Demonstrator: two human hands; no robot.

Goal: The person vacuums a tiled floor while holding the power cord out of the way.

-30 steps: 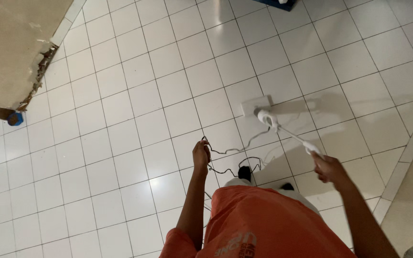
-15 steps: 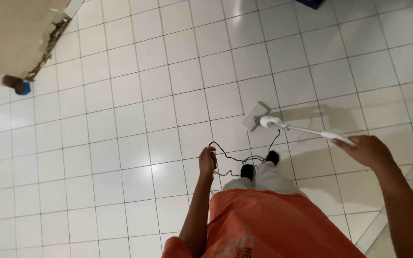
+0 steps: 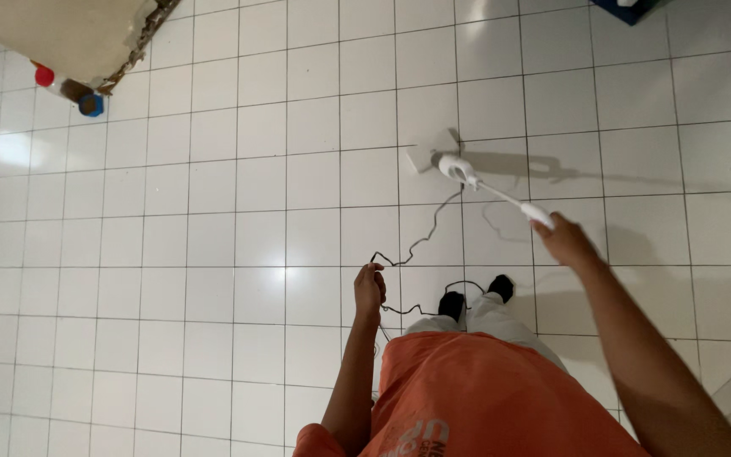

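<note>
**On the white tiled floor: a corded floor cleaner held at arm's length**

At the near edge of the view, the person's orange shirt [image 3: 484,398] fills the bottom, with pale trousers and two dark shoes [image 3: 475,298] standing on the white tiled floor [image 3: 213,254] just beyond it. The left hand [image 3: 370,286] is clenched round a thin dark cord [image 3: 420,241], which loops loosely over the tiles beside the shoes and trails away toward the cleaner. The right hand [image 3: 564,241] is stretched out farther and grasps the upper end of the white handle [image 3: 518,203] of a floor cleaner. From that grip the handle slants down and away to the cleaner's body, and its flat white head [image 3: 433,151] lies on the tiles beyond both hands, throwing a long shadow to the right. Far off at the upper left corner, beside a beige wall, lie a red cap [image 3: 44,76] and a blue cap [image 3: 90,105]. A dark blue object [image 3: 628,10] shows at the top edge.
</note>
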